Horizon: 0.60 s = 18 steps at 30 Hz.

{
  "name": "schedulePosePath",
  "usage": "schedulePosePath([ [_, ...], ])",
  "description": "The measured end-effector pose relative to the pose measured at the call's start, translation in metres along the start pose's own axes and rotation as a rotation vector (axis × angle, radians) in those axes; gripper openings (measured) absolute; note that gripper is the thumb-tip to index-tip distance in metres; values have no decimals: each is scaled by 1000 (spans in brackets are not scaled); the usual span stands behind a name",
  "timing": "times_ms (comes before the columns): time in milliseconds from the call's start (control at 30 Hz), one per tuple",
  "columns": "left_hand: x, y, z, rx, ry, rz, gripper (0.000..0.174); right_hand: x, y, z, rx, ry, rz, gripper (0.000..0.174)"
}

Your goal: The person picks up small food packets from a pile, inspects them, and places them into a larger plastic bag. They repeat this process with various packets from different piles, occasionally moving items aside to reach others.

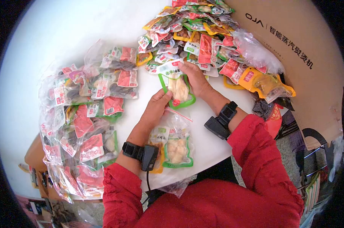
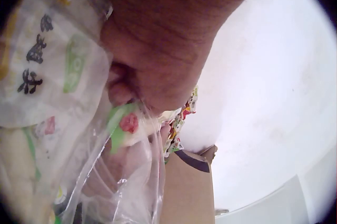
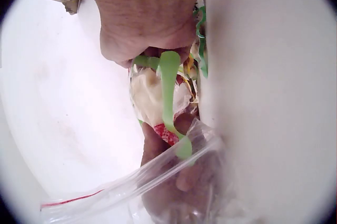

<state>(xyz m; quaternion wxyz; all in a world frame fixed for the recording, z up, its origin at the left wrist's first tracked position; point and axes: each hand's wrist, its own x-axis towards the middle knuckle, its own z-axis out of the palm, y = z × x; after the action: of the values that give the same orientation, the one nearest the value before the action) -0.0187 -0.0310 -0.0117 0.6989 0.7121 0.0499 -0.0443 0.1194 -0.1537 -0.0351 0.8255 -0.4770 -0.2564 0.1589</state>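
A green-edged food packet (image 1: 178, 89) with a clear window is held up between both hands. The left hand (image 1: 159, 103) pinches its lower left edge, thumb on the front. At the upper right corner the right hand (image 1: 196, 79) grips it, fingers partly behind. Just below lies a clear zip bag (image 1: 179, 127) holding a green-edged packet (image 1: 177, 150) and a yellow-edged one; its top is near the left hand. In the left wrist view, the left hand (image 2: 152, 71) is beside the clear plastic. The right wrist view shows the right hand (image 3: 150, 29) on the packet (image 3: 150, 95).
Filled clear bags (image 1: 81, 125) cover the left of the white table (image 1: 137, 114). A heap of loose packets (image 1: 191, 34) lies at the back, with a yellow packet (image 1: 263, 81) on its right side. A large cardboard box (image 1: 293, 34) stands at the right.
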Motion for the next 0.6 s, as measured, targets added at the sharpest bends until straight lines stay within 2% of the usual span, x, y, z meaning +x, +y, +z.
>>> schedulePosePath([
  [133,1,-3,1,-84,31,101,29,0,1,-3,-112,-13,-66,23],
  [167,2,-5,-1,-82,36,97,29,-5,-7,3,-142,-16,-86,24],
  [200,5,-9,-4,-42,35,101,29,-10,-17,9,26,-42,38,23],
  [300,1,-2,-1,9,37,88,29,-14,-24,14,-5,-45,68,23],
  [600,-3,5,5,-60,19,68,29,-13,-22,13,-49,-6,-5,25],
])
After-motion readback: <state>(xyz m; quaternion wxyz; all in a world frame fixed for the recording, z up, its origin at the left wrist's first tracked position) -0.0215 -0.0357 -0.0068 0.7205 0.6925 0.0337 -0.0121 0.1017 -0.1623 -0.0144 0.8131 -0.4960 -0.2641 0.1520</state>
